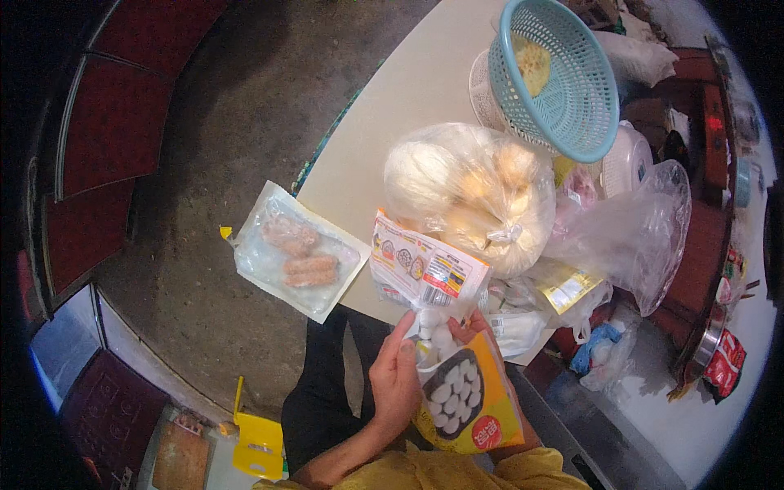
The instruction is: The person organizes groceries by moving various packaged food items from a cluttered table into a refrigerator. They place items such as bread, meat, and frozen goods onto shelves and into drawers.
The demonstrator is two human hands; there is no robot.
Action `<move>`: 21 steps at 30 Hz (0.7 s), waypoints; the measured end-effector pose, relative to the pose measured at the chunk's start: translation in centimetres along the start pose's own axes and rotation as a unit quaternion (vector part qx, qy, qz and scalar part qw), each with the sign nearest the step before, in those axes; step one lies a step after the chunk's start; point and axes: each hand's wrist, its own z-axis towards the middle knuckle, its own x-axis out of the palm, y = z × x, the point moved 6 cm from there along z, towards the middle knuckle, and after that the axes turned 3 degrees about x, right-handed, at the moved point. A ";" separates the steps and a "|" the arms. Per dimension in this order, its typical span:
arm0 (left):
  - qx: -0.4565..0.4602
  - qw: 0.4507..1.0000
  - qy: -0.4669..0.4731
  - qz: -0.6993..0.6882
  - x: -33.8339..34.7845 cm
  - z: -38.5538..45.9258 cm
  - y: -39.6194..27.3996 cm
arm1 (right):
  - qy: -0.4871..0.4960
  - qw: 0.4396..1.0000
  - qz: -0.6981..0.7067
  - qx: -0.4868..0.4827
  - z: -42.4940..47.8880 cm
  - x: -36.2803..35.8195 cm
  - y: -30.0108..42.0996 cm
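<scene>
A yellow-and-orange plastic food bag (499, 392) is in front of me, its front printed with a picture of white balls. Its mouth is spread, and several round white balls (436, 338) show in the opening between my hands. My left hand (395, 373) pinches the near-left edge of the mouth. My right hand (468, 327) grips the right side, its palm and wrist partly behind the bag. A white-and-orange printed plastic panel (429, 263) lies just beyond the opening; I cannot tell whether it belongs to the same bag.
A tied clear bag of buns (471, 190) sits on the pale table (404, 86). A sealed pack of frozen food (303, 251) overhangs its left edge. Beyond is a blue plastic basket (569, 104) with a flat yellowish piece inside. Crumpled plastic bags (631, 239) lie rightward; a yellow chair (257, 444) stands lower left.
</scene>
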 end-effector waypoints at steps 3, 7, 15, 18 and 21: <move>-0.030 0.999 -0.002 -0.040 0.4 0.1 0.1 | 0.082 0.995 0.056 -0.006 -0.3 0.9 0.4; 0.004 0.999 -0.008 -0.032 1.2 0.4 -0.8 | 0.191 0.972 0.138 0.016 -0.6 1.5 0.9; 0.059 0.997 -0.024 0.049 1.4 0.7 -2.3 | 0.090 0.995 -0.023 -0.030 -1.0 1.6 3.3; 0.077 0.996 -0.018 0.042 1.6 0.8 -2.7 | 0.085 0.994 -0.066 -0.020 0.2 -0.4 2.4; 0.069 0.997 -0.024 0.006 1.6 1.2 -1.5 | 0.051 0.998 -0.047 -0.001 0.3 -0.6 2.4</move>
